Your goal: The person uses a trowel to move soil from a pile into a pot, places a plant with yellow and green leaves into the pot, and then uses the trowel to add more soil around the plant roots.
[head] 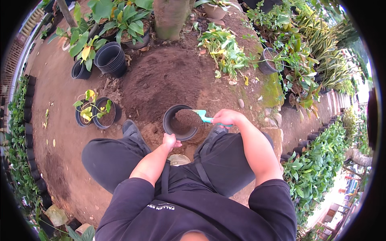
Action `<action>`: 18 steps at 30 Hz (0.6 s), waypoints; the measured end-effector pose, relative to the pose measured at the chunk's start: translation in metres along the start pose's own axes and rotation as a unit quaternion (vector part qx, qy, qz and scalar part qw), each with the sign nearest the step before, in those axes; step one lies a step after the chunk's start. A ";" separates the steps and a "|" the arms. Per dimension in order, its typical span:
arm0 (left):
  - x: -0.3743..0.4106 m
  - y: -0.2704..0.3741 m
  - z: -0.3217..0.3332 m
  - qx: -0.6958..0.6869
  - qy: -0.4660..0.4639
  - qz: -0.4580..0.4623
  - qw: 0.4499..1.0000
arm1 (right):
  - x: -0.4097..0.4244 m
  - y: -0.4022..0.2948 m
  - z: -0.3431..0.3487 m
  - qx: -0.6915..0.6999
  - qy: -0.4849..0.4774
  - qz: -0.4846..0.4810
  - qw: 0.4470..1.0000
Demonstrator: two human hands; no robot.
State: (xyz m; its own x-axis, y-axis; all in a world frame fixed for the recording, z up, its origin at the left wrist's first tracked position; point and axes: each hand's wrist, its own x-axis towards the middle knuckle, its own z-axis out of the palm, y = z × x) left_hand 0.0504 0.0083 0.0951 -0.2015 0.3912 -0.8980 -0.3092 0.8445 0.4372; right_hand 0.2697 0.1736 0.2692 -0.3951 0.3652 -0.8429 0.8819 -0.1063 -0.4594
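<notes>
A round black plastic nursery pot stands on the ground between my shoes, with dark soil inside its lower part. My left hand is at its near rim, fingers curled against the outside wall. A turquoise hand trowel is gripped by its handle in my right hand. Its blade reaches over the pot's right side, carrying a heap of brown soil. Part of the blade is hidden under that soil.
A mound of dark soil lies beyond the pot, before a tree trunk. Stacked black pots and two potted yellowing plants stand to the left. Uprooted leafy plants lie at upper right. Stones edge the right side.
</notes>
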 end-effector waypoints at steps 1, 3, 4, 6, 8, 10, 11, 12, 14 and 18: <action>0.005 -0.005 -0.001 0.002 0.000 -0.008 1.000 | 0.006 -0.001 0.004 -0.012 0.005 -0.003 1.000; 0.009 -0.012 -0.004 0.131 0.059 0.031 0.989 | 0.020 0.003 0.014 -0.015 0.007 -0.004 1.000; 0.010 -0.012 -0.005 0.254 0.118 0.078 0.957 | 0.026 0.006 0.018 -0.006 0.004 -0.001 1.000; 0.000 0.000 -0.006 0.357 0.168 0.109 0.912 | 0.030 0.011 0.026 0.008 0.007 0.007 1.000; -0.012 0.022 -0.008 0.329 0.173 0.112 0.922 | 0.035 0.017 0.032 0.020 0.006 0.018 1.000; -0.001 0.020 -0.018 0.328 0.165 0.150 0.918 | 0.045 0.019 0.039 0.026 -0.002 0.021 0.999; 0.009 0.018 -0.022 0.328 0.160 0.169 0.915 | 0.049 0.020 0.042 0.032 -0.009 0.027 0.999; 0.010 0.015 -0.020 0.366 0.197 0.235 0.878 | 0.051 0.022 0.045 0.040 -0.015 0.037 0.998; 0.014 0.015 -0.018 0.268 0.127 0.115 0.948 | 0.055 0.024 0.047 0.042 -0.012 0.054 0.998; 0.010 0.001 -0.006 0.100 0.053 0.049 0.992 | 0.050 0.017 0.049 0.030 -0.009 0.054 0.998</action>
State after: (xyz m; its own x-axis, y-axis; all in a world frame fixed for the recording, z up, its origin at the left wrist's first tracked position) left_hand 0.0424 0.0112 0.0873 -0.3217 0.4432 -0.8367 -0.0954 0.8641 0.4943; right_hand 0.2526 0.1451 0.2050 -0.3031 0.3326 -0.8931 0.9030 -0.1994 -0.3807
